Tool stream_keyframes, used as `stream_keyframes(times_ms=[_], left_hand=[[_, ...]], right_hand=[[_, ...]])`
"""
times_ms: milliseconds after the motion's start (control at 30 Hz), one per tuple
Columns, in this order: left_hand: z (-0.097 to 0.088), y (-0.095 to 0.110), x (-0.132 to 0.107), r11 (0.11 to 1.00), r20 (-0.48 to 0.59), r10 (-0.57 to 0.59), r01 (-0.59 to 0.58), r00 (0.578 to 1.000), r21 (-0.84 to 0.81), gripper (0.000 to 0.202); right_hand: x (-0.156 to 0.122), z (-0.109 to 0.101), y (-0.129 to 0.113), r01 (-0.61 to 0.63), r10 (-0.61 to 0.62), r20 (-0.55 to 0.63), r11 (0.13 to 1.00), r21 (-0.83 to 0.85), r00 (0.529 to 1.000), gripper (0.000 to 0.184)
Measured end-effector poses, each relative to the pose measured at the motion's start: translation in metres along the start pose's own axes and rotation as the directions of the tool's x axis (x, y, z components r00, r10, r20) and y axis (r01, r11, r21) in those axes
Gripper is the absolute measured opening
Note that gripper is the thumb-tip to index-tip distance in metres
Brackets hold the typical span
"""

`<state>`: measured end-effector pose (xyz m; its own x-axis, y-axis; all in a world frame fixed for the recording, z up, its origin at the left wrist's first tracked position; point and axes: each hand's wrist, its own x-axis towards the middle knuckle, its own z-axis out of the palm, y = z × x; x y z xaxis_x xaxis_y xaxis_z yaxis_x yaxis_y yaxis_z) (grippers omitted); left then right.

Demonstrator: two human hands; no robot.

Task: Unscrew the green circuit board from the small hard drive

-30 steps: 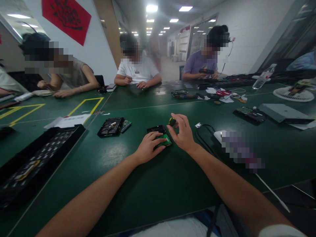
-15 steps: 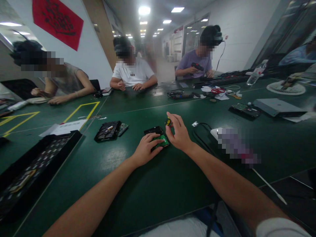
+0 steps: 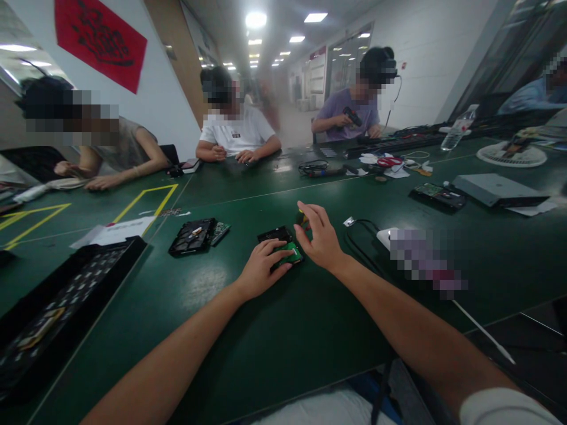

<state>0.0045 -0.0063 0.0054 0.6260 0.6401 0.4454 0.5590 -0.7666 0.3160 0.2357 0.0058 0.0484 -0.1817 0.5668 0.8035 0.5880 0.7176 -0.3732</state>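
A black hard drive point(image 3: 275, 235) with a green circuit board point(image 3: 290, 254) lies on the green table point(image 3: 274, 330) in front of me. My left hand point(image 3: 262, 267) rests on it, fingers pressed down over the board. My right hand point(image 3: 319, 236) is just right of the drive, fingers curled round a small screwdriver with a yellow and black handle point(image 3: 301, 217) held upright over the drive.
A second opened drive point(image 3: 195, 234) lies to the left, near a white paper point(image 3: 117, 229). A black tray point(image 3: 53, 301) fills the near left. A black cable point(image 3: 361, 236) and white device sit right of my hand. Three people work across the table.
My hands stayed on the drive and screwdriver; the right hand's fingers shifted slightly round the handle. My view turned a little, sliding the scene left.
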Motion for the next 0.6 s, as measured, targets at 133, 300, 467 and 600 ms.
stream_keyframes(times_ms=[133, 300, 467, 600], left_hand=[[-0.0003, 0.0002, 0.0002, 1.000, -0.005, -0.002, 0.002, 1.000, -0.010, 0.037], [0.0001, -0.0003, -0.0001, 1.000, -0.004, -0.005, 0.005, 1.000, -0.004, 0.037], [0.0004, -0.0008, -0.0003, 1.000, -0.004, -0.008, 0.008, 1.000, -0.005, 0.037], [-0.0001, -0.0002, -0.0004, 1.000, -0.006, -0.006, 0.006, 1.000, -0.006, 0.036]], right_hand=[[-0.0002, 0.0006, 0.0007, -0.010, 0.010, 0.003, 1.000, -0.005, 1.000, 0.062], [-0.0001, 0.0007, -0.0002, 0.004, -0.004, 0.020, 1.000, 0.022, 1.000, 0.066], [-0.0010, 0.0022, 0.0016, -0.026, 0.026, -0.005, 1.000, 0.015, 1.000, 0.063], [-0.0007, 0.0026, 0.0014, 0.007, -0.007, 0.002, 1.000, 0.025, 1.000, 0.066]])
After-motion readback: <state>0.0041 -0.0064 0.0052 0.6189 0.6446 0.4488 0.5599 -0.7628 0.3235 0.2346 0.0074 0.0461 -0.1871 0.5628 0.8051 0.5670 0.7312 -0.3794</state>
